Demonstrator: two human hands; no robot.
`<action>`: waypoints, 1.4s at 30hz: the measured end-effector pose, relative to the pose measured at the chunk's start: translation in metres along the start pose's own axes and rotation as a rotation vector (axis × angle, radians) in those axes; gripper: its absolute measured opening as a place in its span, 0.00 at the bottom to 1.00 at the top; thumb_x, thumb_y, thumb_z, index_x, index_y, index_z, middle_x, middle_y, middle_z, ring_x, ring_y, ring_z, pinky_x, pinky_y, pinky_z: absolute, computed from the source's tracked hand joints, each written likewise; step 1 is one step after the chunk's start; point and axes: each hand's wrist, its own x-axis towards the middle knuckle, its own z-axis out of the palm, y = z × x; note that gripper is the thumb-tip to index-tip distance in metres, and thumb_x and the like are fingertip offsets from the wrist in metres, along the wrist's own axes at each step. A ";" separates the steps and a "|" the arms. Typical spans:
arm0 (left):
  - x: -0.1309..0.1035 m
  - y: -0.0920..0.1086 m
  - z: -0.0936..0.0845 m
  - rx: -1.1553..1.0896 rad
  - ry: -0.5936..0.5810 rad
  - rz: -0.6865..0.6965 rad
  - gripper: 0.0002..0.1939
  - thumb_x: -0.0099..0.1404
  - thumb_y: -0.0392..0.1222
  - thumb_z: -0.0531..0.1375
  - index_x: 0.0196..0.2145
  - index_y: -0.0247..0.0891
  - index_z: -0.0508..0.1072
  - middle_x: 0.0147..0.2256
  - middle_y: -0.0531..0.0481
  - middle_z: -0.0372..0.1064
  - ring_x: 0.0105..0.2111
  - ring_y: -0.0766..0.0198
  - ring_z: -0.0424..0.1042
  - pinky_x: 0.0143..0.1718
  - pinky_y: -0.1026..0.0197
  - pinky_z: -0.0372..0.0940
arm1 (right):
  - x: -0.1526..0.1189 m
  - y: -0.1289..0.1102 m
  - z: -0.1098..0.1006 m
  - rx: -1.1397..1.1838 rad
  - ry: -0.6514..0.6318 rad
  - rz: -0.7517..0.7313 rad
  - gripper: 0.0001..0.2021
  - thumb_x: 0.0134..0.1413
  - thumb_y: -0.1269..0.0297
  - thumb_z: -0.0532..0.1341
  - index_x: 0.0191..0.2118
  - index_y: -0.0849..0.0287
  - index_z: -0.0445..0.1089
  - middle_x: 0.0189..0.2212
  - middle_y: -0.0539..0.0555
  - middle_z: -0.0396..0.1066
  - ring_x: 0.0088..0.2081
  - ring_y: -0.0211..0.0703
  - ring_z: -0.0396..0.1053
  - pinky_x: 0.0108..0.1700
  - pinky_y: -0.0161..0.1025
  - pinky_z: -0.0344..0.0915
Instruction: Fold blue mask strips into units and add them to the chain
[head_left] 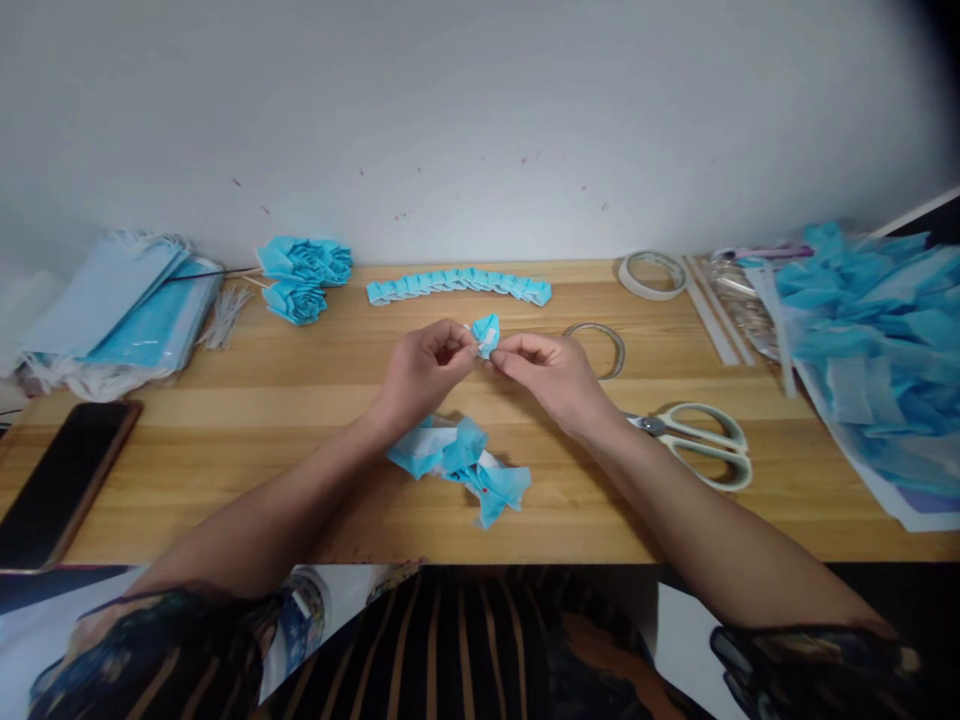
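Head view, from the left: a dark phone lies at the near-left edge of the wooden worktop, its long side running away from the camera. Behind it sits a stack of blue face masks, then a few loose white strips, and two blue rosettes of folded material near the wall.

The left hand and the right hand meet over the middle of the worktop. Both are closed narrowly, thumb and fingertips pinching a small folded blue piece between them. The piece is held above the surface; it stands roughly upright, its tip pointing up and away toward the wall, though its exact long axis is hard to tell at this size.

Under the wrists lies a crumpled pile of blue and white scraps. Behind the hands, a pleated blue band runs left to right in a shallow arch. Rightward come a clear tape ring, a white tape roll, scissors whose handles point right, and a heap of blue cuttings.
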 end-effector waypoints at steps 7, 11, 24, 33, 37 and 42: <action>0.001 0.000 -0.002 -0.084 0.065 -0.039 0.05 0.60 0.38 0.60 0.27 0.36 0.70 0.24 0.55 0.65 0.24 0.71 0.61 0.27 0.67 0.57 | 0.003 0.006 -0.003 0.100 -0.008 0.040 0.10 0.51 0.56 0.67 0.31 0.58 0.79 0.30 0.51 0.77 0.31 0.38 0.67 0.36 0.37 0.62; 0.000 0.001 -0.002 -0.034 0.053 0.046 0.06 0.63 0.39 0.61 0.29 0.36 0.72 0.25 0.54 0.67 0.24 0.71 0.62 0.27 0.67 0.58 | 0.004 0.008 -0.003 0.105 0.002 0.044 0.10 0.51 0.56 0.67 0.31 0.58 0.79 0.29 0.50 0.76 0.31 0.38 0.66 0.36 0.36 0.61; -0.002 -0.003 0.001 0.188 0.049 0.201 0.02 0.62 0.35 0.60 0.30 0.37 0.72 0.23 0.55 0.67 0.23 0.71 0.61 0.25 0.66 0.57 | 0.000 -0.001 0.000 -0.072 0.009 -0.035 0.10 0.51 0.58 0.63 0.29 0.59 0.76 0.24 0.48 0.69 0.28 0.36 0.61 0.32 0.36 0.57; 0.008 0.006 -0.010 -0.107 0.068 -0.082 0.06 0.58 0.41 0.60 0.27 0.37 0.69 0.22 0.55 0.63 0.23 0.70 0.59 0.26 0.66 0.55 | 0.008 0.005 -0.003 0.177 0.021 0.087 0.09 0.46 0.57 0.68 0.27 0.58 0.77 0.27 0.50 0.75 0.28 0.36 0.66 0.34 0.37 0.63; 0.017 0.019 -0.043 -0.006 0.178 -0.057 0.04 0.57 0.41 0.60 0.28 0.38 0.70 0.22 0.55 0.63 0.23 0.69 0.59 0.26 0.65 0.56 | 0.012 0.005 -0.007 0.341 0.050 0.174 0.10 0.40 0.57 0.71 0.26 0.58 0.76 0.28 0.51 0.77 0.28 0.35 0.68 0.35 0.36 0.66; -0.003 0.018 -0.115 0.662 0.070 -0.055 0.10 0.59 0.48 0.59 0.30 0.39 0.75 0.25 0.51 0.70 0.27 0.63 0.65 0.31 0.61 0.57 | 0.012 0.003 -0.007 0.366 0.040 0.214 0.14 0.36 0.55 0.75 0.27 0.58 0.77 0.29 0.53 0.78 0.30 0.37 0.70 0.35 0.36 0.69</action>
